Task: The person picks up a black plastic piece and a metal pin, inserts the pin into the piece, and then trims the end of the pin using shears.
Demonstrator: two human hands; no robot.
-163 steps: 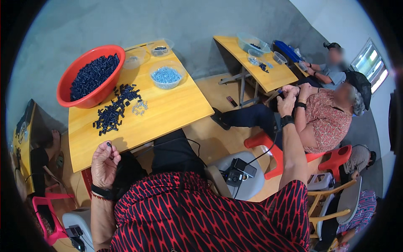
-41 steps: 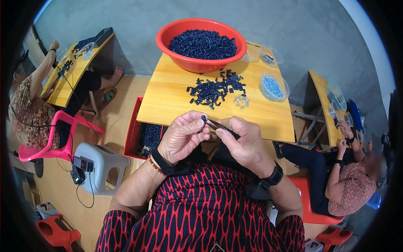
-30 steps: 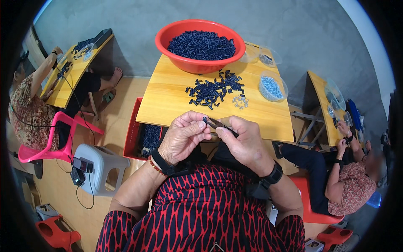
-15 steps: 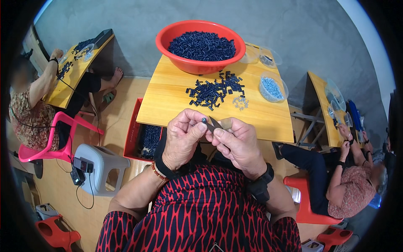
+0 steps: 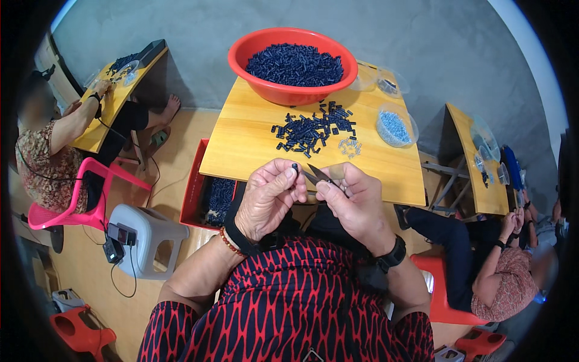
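In the head view, the right hand (image 5: 356, 202) and the scissors (image 5: 322, 175) have been drawn slightly away from the left hand (image 5: 265, 199) since half a second ago. The arm of the co-worker at the left (image 5: 45, 169) has been lowered toward that person's tabletop.

A small, dark, cylindrical piece (image 5: 295, 166) is pinched upright between the left thumb and forefinger, near the table's front edge. The scissors are gripped in the closed right fingers; their dark, pointed metal blades are parted in a narrow V, with the tips just beside the piece. A red bead bracelet (image 5: 230, 242) is worn at the left wrist.

The table (image 5: 235, 157) is topped with smooth yellow wood, faintly grained. On it, short black tubes (image 5: 301, 134) are strewn in a loose heap, with clear, glossy bits (image 5: 350, 148) scattered beside them. Behind, a round, glossy red basin (image 5: 265, 92) is filled with more dark tubes. Pale blue slivers are held in a round, see-through tub (image 5: 410, 140). Beneath the table's left side, similar dark pieces are contained in a red crate (image 5: 192, 196). Any lettering on its side is too small to be read.
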